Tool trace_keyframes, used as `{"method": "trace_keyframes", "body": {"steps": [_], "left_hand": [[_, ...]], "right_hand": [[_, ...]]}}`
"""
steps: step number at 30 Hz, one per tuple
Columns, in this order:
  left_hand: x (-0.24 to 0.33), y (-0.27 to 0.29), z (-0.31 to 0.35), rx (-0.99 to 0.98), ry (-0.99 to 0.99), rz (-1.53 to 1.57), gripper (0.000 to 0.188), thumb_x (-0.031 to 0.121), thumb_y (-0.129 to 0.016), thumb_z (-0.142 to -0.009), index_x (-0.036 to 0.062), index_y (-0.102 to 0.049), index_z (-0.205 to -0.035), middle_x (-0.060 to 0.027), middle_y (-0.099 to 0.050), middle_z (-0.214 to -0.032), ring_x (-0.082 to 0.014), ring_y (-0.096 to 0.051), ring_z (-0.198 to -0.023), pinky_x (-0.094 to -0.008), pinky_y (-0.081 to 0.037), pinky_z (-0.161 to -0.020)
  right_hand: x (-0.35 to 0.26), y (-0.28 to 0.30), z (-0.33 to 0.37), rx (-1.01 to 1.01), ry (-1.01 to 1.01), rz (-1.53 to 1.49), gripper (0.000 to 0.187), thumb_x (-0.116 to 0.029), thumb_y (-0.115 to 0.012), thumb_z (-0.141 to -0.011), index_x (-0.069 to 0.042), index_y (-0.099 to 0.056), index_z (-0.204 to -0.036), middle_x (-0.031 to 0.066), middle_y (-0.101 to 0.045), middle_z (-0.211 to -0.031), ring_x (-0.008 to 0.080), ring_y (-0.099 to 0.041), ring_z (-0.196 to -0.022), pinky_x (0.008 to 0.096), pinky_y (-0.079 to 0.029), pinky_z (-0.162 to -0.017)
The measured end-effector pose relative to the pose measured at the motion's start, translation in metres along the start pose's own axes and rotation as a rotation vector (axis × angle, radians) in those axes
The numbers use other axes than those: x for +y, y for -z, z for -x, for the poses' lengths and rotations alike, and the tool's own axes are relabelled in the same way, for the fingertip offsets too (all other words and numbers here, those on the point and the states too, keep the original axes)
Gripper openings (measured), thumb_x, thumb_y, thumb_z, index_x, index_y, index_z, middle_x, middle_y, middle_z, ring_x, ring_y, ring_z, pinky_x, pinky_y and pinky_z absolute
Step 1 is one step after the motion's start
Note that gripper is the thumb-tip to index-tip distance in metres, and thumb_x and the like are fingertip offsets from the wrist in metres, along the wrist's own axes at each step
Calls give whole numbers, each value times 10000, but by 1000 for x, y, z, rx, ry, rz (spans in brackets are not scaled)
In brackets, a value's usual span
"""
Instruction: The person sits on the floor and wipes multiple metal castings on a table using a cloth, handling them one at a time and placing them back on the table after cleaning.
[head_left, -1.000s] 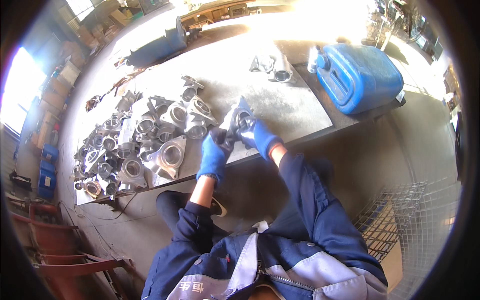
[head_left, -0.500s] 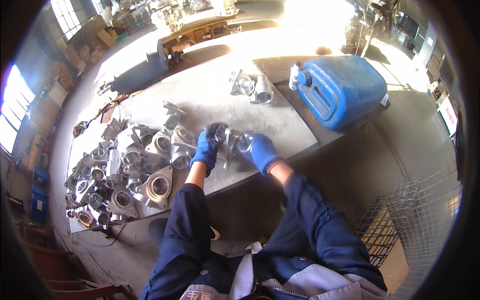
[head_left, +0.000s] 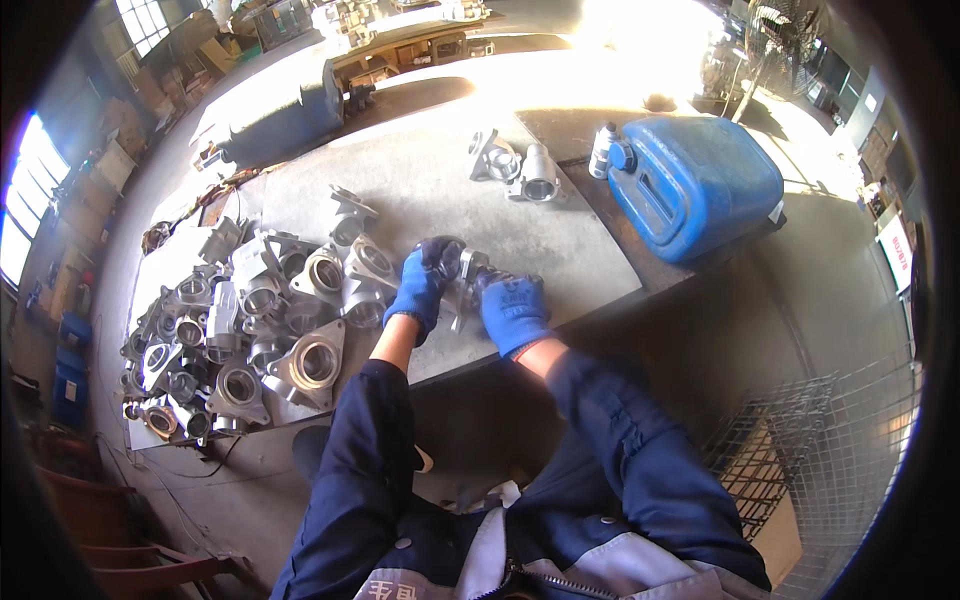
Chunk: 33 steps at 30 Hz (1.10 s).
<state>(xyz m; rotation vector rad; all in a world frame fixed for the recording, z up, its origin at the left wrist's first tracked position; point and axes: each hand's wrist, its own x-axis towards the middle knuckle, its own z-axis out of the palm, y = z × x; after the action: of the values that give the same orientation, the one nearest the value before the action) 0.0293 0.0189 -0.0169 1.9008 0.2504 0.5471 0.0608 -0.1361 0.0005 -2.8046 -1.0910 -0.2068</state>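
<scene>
A silver-grey metal casting [head_left: 462, 287] with a flange sits between my two gloved hands, above the near edge of the metal-topped table [head_left: 420, 215]. My left hand [head_left: 424, 280], in a blue work glove with a dark palm, is closed around the casting's left side. On the other side, my right hand [head_left: 512, 308] has its fingers curled against the same part, knuckles up. Whether the right fingers also hold something small is hidden. Nearest to my left hand lies a pile of similar flanged castings [head_left: 318, 362], several with round openings facing up.
Two more castings [head_left: 538, 178] stand at the table's far side. A blue plastic jerrycan [head_left: 700, 185] lies at the right, with a small white bottle [head_left: 602, 150] beside it. A wire mesh basket [head_left: 790, 450] stands at lower right. A blue cylindrical tank [head_left: 280, 125] is at far left.
My right hand has shifted slightly left and turned, its glove back now facing up, fingers closer over the casting. The left hand keeps its hold. The whole view has shifted slightly.
</scene>
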Motion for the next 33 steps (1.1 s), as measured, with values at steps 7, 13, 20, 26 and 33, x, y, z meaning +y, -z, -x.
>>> {"method": "trace_keyframes", "body": {"steps": [7,13,20,26,33], "left_hand": [[-17,1,-13,-16,-108,-120,200,210,-627,-926,40,-676,-1019,-179,-656,-931,-321,-618,-870,-375,-490,-793],[1,-5,-39,-58,-126,-321,333,320,-538,-970,11,-663,-979,-219,-658,-887,-382,-630,-843,-394,-492,-761],[-9,-35,-79,51,-71,-253,519,423,-451,-994,-18,-683,-848,-223,-673,-802,-345,-661,-765,-408,-496,-717],[-7,-38,-94,-8,99,-250,562,453,-444,-992,-33,-687,-849,-202,-672,-745,-252,-653,-729,-390,-497,-716],[-2,-40,-104,31,205,-259,529,413,-454,-1000,-35,-702,-866,-177,-678,-734,-211,-623,-709,-386,-493,-706]], "right_hand": [[11,-59,35,-157,200,82,172,-147,-552,-850,-144,-724,-844,99,-726,-864,282,-710,-797,457,-516,-632],[48,-29,18,87,-62,-592,311,-357,-524,-930,-93,-686,-914,207,-674,-800,404,-661,-722,476,-532,-647],[69,0,-72,114,-176,-243,241,-266,-491,-936,-99,-656,-991,163,-702,-842,348,-689,-800,464,-526,-752],[74,-12,-91,71,-185,-213,193,-192,-505,-920,-116,-676,-970,124,-717,-863,317,-698,-796,435,-514,-693],[49,-11,-79,101,-189,-128,155,-146,-542,-871,-114,-692,-889,120,-721,-819,300,-714,-766,424,-526,-651]]}}
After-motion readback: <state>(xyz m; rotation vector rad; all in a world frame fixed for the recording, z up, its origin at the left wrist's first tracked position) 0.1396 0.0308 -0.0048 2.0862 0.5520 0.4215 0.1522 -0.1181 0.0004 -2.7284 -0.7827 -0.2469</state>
